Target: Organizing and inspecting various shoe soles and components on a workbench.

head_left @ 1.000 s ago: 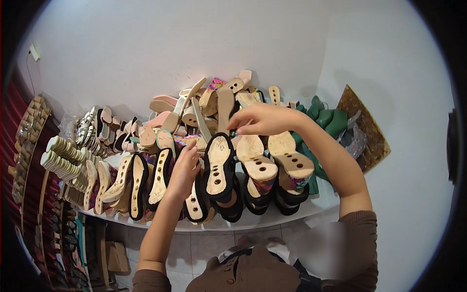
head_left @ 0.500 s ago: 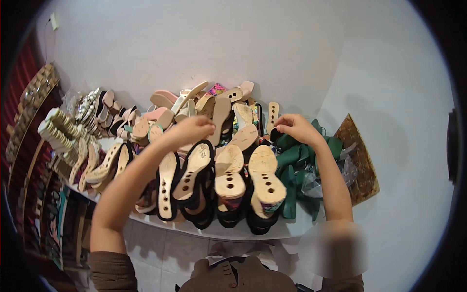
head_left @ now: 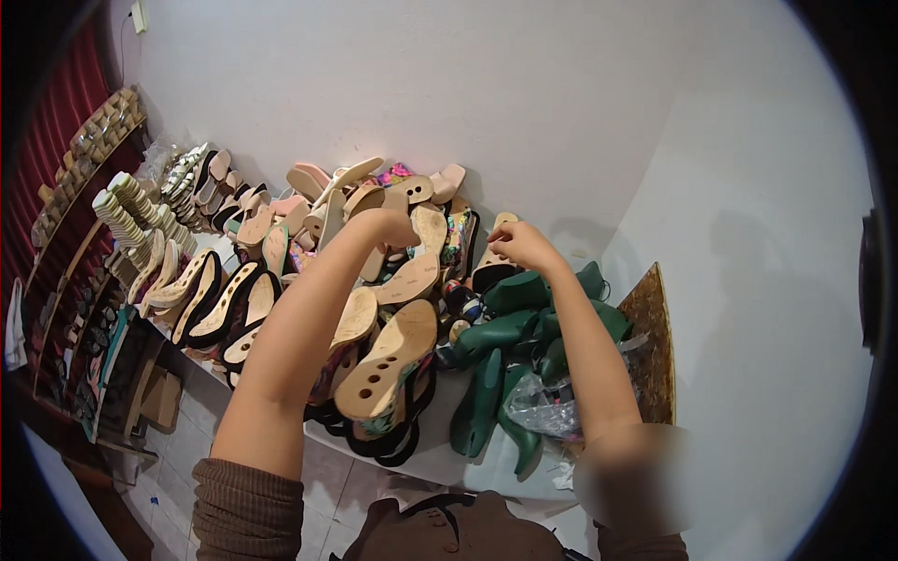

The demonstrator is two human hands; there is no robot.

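Over the middle of the piled sandals is my left hand (head_left: 389,227), its fingers bent and closed; what they hold, if anything, is hidden. Below that hand lies a loose pale sole (head_left: 410,281). My right hand (head_left: 522,247) has its fingertips closed at a light wedge sandal sole (head_left: 488,273) with a black edge, which leans at the back of the table. Several dark green shoe lasts (head_left: 500,337) lie under my right forearm. Nearest to me, wedge sandals rest sole up, one with a row of dark holes (head_left: 393,365).
The white table (head_left: 440,458) is bordered by a wall behind and to the right. A brown board (head_left: 659,327) leans at the right, beside crumpled clear plastic (head_left: 547,409). White soles stand stacked (head_left: 122,217) at far left, near curved shelves (head_left: 103,136) and a red curtain.
The view has swung, so the table's things appear further left. My right hand has come toward the left with the light sole at its fingertips. My left hand stays over the pile.
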